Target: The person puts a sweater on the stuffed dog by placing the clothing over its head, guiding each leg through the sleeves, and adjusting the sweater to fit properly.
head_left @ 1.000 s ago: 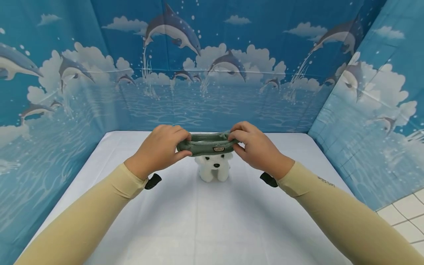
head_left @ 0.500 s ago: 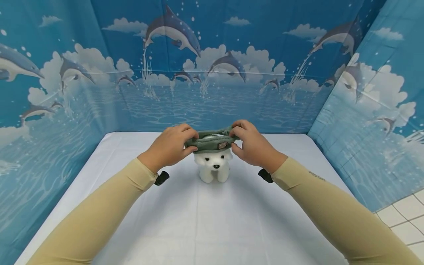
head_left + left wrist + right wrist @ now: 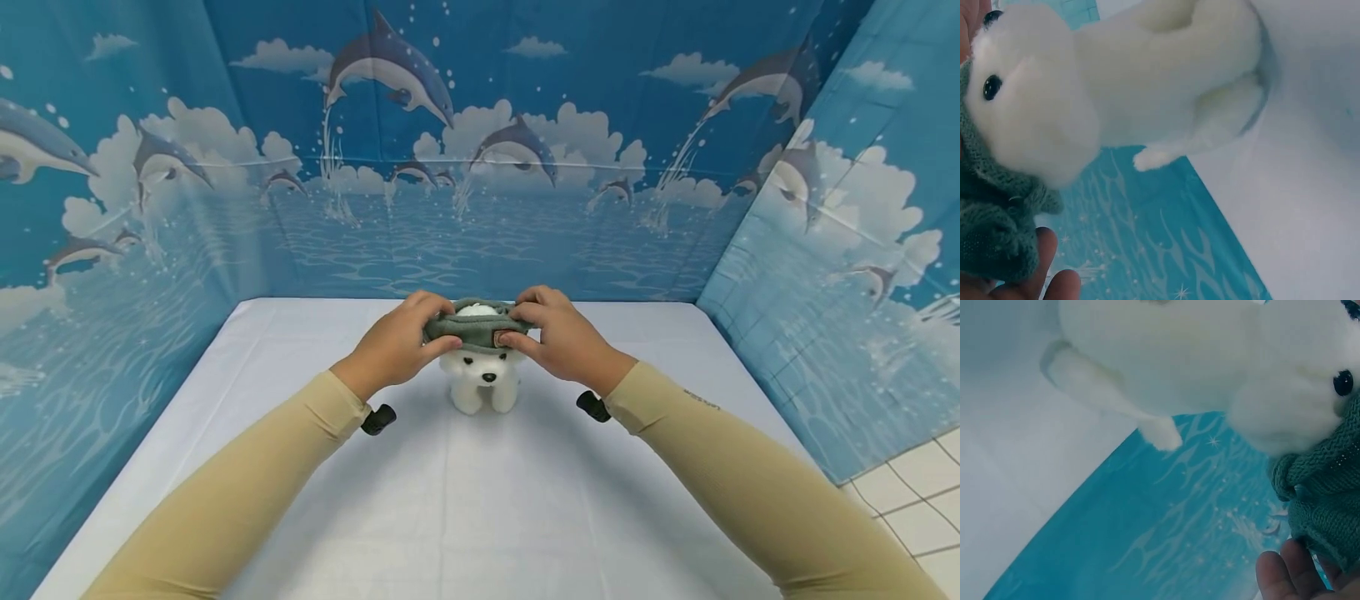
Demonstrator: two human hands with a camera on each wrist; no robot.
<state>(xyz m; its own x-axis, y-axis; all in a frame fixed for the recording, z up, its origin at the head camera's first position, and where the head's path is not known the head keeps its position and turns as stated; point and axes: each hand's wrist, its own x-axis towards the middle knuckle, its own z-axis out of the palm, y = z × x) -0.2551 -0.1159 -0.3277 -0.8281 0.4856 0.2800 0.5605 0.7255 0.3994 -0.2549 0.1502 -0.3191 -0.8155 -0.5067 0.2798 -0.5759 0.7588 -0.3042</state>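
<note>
A white plush dog (image 3: 487, 387) stands on the table facing me, with black eyes and nose. Around the top of its head sits a bunched green knitted garment (image 3: 467, 331) with a small patch on its front; white fur shows through the open top. My left hand (image 3: 397, 343) pinches the garment's left side, thumb in front and fingers over the upper edge. On the other side my right hand (image 3: 566, 337) holds it likewise, its thumb at the patch. The left wrist view shows the knit (image 3: 1004, 219) against the dog's head; the right wrist view shows its folded edge (image 3: 1319, 494).
The table (image 3: 480, 500) is covered with a white cloth. Blue dolphin-printed curtains (image 3: 480, 225) stand at the back and along both sides. White floor tiles (image 3: 922, 500) show at the lower right.
Both hands have drawn closer together, bringing the green knitted garment from above the plush dog down around the top of its head. My right thumb has moved onto the patch.
</note>
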